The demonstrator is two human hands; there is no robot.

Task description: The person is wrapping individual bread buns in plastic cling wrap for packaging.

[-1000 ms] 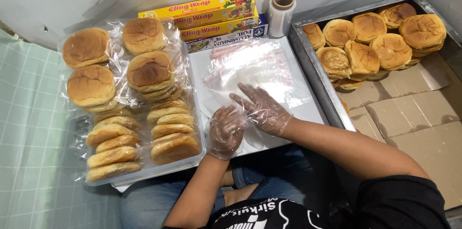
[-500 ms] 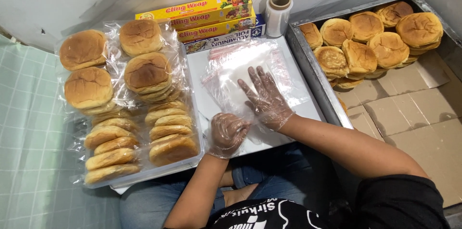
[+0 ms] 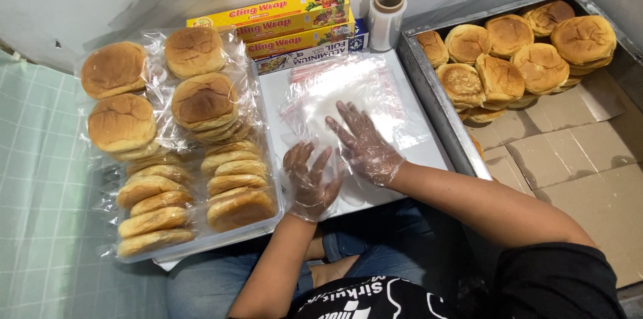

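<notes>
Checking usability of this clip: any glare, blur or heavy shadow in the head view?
Head view: sharp and evenly lit; soft glare on the clear plastic zip bags and wrapped buns; gloved left hand and gloved right hand unblurred; only faint shadows on the cardboard.

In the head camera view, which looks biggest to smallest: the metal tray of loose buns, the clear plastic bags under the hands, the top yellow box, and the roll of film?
1. Metal tray
2. Clear plastic bags
3. Top yellow box, longer than the bags' spread but much thinner
4. Roll of film

All sit at a similar distance, so the order looks sound.

Bare tray strip (image 3: 429, 151) between bagged buns (image 3: 201, 158) and probably raised metal bin wall (image 3: 439, 108).
</notes>
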